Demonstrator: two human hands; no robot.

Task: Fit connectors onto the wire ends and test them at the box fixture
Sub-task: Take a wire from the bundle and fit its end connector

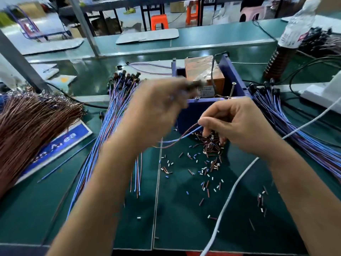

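Note:
My left hand [158, 109] is raised and blurred in front of the blue box fixture [234, 78]; its fingers grip a dark connector end [195, 85] near the box's front edge. My right hand [238, 124] pinches a thin blue-and-red wire pair [182, 137] between thumb and forefinger, just above a heap of small brown and white connector pieces [210, 146]. The wire pair sags leftward over the green mat. How the wire runs up to my left hand is hidden by blur.
A fan of blue-purple wires [114, 115] lies left of centre, brown wires [31, 124] at far left, more blue wires [287, 122] at right. A white cable [232, 191] crosses the mat. A bottle [287, 41] stands at back right. Loose pieces litter the mat [184, 209].

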